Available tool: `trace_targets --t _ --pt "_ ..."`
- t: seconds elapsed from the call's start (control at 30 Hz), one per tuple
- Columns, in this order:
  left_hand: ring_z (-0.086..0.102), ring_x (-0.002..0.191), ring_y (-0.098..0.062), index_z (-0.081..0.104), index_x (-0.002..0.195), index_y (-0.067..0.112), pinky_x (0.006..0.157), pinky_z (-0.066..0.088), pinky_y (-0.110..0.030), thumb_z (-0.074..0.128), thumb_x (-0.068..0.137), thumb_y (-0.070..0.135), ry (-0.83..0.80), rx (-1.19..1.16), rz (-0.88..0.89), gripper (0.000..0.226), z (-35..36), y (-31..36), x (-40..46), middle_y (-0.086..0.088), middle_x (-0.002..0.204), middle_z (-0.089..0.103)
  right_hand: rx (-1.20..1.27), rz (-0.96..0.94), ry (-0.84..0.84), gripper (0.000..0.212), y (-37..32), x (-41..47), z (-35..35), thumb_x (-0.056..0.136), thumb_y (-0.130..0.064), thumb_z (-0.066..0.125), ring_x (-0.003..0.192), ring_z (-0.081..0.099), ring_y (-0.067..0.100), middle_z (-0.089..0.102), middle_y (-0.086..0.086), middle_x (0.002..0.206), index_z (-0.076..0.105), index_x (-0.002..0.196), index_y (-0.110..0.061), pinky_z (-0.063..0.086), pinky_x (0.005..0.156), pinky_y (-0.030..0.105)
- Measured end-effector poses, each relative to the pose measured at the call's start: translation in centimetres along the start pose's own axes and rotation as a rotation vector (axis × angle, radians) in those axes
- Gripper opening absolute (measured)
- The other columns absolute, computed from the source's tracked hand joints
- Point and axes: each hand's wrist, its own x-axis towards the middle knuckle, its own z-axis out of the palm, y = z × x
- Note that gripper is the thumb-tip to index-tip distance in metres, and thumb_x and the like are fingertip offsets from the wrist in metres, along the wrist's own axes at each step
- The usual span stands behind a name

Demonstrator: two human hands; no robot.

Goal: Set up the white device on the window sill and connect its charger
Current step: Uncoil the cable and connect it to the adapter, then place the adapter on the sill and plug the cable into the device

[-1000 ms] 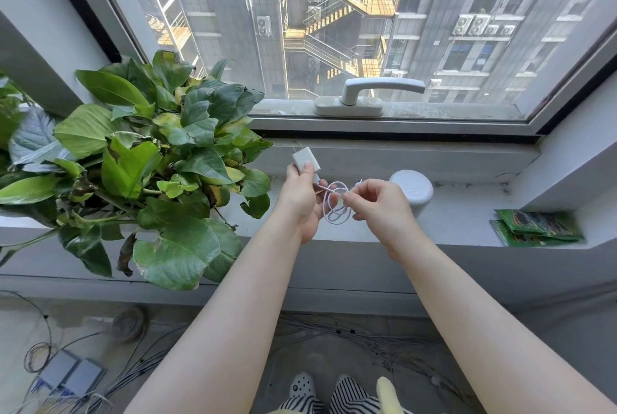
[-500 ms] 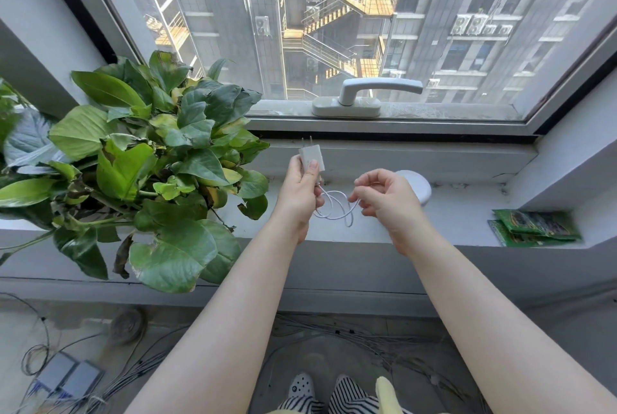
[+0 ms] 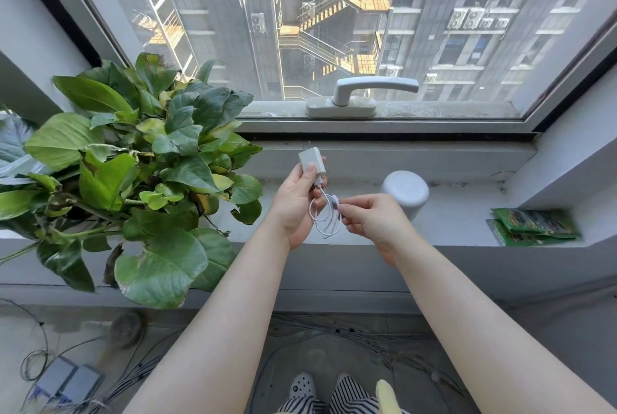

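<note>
Potted plant [image 3: 133, 173] fills the left of the frame on the window sill [image 3: 460, 213], not involved. Centre frame: left hand [image 3: 297, 203] clenched round the white charger block [image 3: 312, 164], thumb across its face, prongs pointing up toward the window frame. Short white cable [image 3: 325, 213] leaves the block's lower end and hangs in a couple of loose loops between the hands. Right hand [image 3: 374, 218] just right of centre, fingers [image 3: 350, 210] pinching the cable's free plug end; plug tip too small to read its orientation. White device [image 3: 404, 195] stands upright on the sill right behind the right hand, close to the knuckles but apart, not touched; port not visible from here. Step in hand looks like freeing the cable before plugging in: likely best to keep the block steady in the left, shake the loops out with the right so nothing kinks, then turn the device to find its port and line the plug square before pushing. Risk: knocking the device along the sill. Green packets [image 3: 534, 225] lie at the right of the frame, well apart.
</note>
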Motion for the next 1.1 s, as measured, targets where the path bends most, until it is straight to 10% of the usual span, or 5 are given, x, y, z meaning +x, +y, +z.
trace_targets --t 0.3,0.5,1.1 --pt "0.034 0.054 -0.005 0.060 0.106 0.021 0.048 0.036 -0.013 0.040 0.100 0.023 -0.003 0.021 0.005 0.021 -0.2 -0.9 1.2 0.003 0.071 0.043 -0.064 -0.046 0.087 0.009 0.8 0.9 0.3 0.088 -0.011 0.061 0.058 0.052 0.005 0.066 0.000 0.071 0.069 0.089 -0.008 0.040 0.052 0.015" --pt "0.051 0.067 -0.007 0.059 0.103 0.013 0.059 0.043 -0.006 0.047 0.097 0.017 0.080 0.503 0.080 0.014 -1.2 -2.0 2.0 0.004 0.074 0.054 -0.097 -0.111 0.269 0.011 2.2 2.2 1.0 0.086 -0.012 0.064 0.064 0.059 0.011 0.071 0.005 0.073 0.068 0.078 -0.019 0.047 0.060 0.022" --pt "0.066 0.070 -0.019 0.066 0.099 0.004 0.074 0.053 -0.029 0.068 0.084 0.023 0.412 0.903 0.017 0.024 -3.8 -4.7 4.4 0.000 0.075 0.065 -0.489 -0.179 0.432 0.018 5.9 4.5 2.4 0.093 -0.010 0.053 0.086 0.061 0.026 0.066 0.010 0.091 0.069 0.098 -0.004 0.042 0.073 0.029"
